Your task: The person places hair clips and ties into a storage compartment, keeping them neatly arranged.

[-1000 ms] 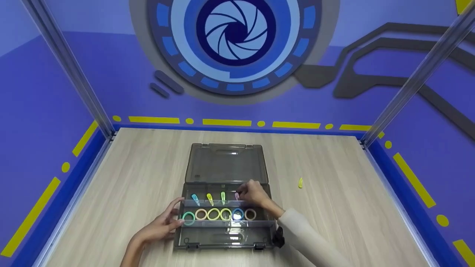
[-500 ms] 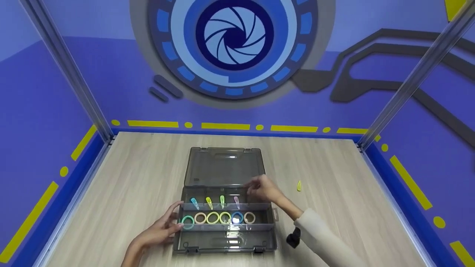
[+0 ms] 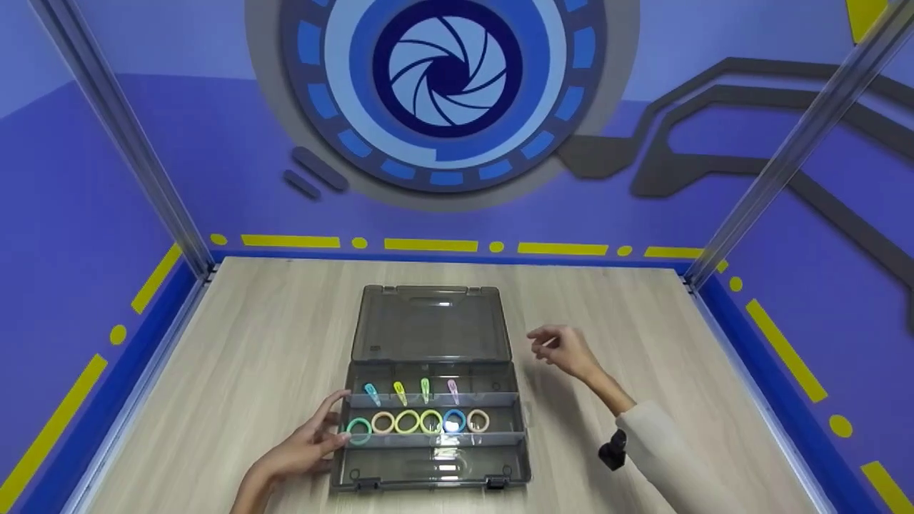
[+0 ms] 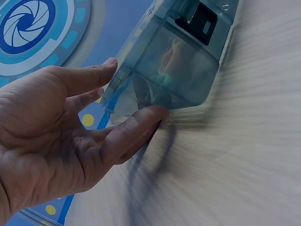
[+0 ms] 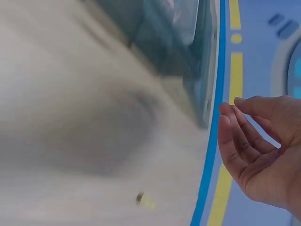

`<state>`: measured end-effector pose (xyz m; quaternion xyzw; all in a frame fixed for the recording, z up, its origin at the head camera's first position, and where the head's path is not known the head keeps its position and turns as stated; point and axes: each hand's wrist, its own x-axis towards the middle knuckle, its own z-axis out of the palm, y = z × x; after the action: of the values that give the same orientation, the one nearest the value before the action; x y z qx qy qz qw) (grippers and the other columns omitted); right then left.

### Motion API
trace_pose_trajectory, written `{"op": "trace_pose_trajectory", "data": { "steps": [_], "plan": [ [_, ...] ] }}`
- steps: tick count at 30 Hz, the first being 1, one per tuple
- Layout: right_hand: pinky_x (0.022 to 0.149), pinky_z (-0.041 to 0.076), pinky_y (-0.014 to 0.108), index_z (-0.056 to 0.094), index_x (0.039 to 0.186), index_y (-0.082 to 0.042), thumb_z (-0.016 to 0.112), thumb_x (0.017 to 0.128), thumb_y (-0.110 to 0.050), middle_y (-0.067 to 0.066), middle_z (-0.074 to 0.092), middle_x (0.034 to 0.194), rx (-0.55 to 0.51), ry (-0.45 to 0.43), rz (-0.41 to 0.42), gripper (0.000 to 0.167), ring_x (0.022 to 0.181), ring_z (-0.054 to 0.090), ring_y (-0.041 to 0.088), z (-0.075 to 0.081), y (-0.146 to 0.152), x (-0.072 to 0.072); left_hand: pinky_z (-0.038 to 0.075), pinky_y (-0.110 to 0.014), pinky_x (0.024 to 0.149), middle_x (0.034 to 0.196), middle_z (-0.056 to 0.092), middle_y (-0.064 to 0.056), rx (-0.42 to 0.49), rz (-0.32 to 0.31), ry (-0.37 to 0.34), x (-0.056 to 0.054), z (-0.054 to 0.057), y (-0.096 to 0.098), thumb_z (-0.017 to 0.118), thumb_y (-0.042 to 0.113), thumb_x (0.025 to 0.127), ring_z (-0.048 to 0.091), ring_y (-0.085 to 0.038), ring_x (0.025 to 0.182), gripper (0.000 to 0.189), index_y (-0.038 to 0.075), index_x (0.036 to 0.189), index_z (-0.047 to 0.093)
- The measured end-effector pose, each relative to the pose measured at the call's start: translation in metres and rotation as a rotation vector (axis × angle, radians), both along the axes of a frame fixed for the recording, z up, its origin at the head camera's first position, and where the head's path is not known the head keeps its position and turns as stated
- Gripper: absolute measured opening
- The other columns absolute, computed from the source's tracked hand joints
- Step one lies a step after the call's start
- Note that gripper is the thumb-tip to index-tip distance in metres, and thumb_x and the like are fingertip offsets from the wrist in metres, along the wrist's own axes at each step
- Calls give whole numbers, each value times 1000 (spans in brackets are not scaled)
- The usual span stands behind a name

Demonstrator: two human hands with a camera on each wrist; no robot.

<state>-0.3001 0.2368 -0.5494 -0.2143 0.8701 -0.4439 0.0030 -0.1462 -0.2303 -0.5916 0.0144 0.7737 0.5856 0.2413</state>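
Note:
A smoky clear plastic organizer box [image 3: 400, 464] lies with its lid laid back. My left hand [image 3: 296, 451] touches its left end, thumb and fingers spread and nearly straight; the left wrist view shows the fingertips at the box's edge. Hair clips stand in the back compartment: blue [image 3: 372, 394], yellow [image 3: 400, 392], green [image 3: 425, 390] and pink [image 3: 453, 391]. Several coloured hair ties [image 3: 396, 422] line the middle compartment. To the right of the lid, my right hand [image 3: 565, 351] hovers over the table, fingers loosely bent, holding nothing. Below it, the right wrist view shows a loose yellow hair clip [image 5: 147, 201].
The opened lid [image 3: 428, 325] extends toward the back of the wooden table [image 3: 285, 321]. Blue printed walls [image 3: 443, 214] enclose the back and sides, with metal posts [image 3: 792, 153] at the corners. A black object [image 3: 613, 451] hangs by the right sleeve.
My right hand leaves the pink clip in the back compartment and moves right, out of the box, to above the loose yellow clip. The left hand stays at the box's left end.

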Motion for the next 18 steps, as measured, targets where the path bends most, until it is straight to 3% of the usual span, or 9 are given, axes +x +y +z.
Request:
{"op": "trace_pose_trajectory", "data": {
  "steps": [6,13,18],
  "plan": [
    [54,53,17,72,106,10,67,87,13,26,74,88,33,-4,-56,20,70,73,39,-7,37,2,57,-38,75,140,37,-30,31,-25,0,0,-6,1,64,31,100,54,-24,100,86,18,164,9],
    [57,53,16,71,107,13,67,89,10,28,74,92,61,-23,-106,18,76,74,38,-13,61,4,58,-41,80,143,34,-33,36,-27,0,-2,-4,-3,64,32,101,55,-26,105,85,18,164,8],
    [66,57,21,73,105,10,71,87,10,27,74,98,148,38,-166,18,82,74,39,-19,73,5,60,-47,85,146,33,-34,34,-26,-12,-2,-5,-4,63,35,102,56,-28,109,85,18,165,7]
  ]
}}
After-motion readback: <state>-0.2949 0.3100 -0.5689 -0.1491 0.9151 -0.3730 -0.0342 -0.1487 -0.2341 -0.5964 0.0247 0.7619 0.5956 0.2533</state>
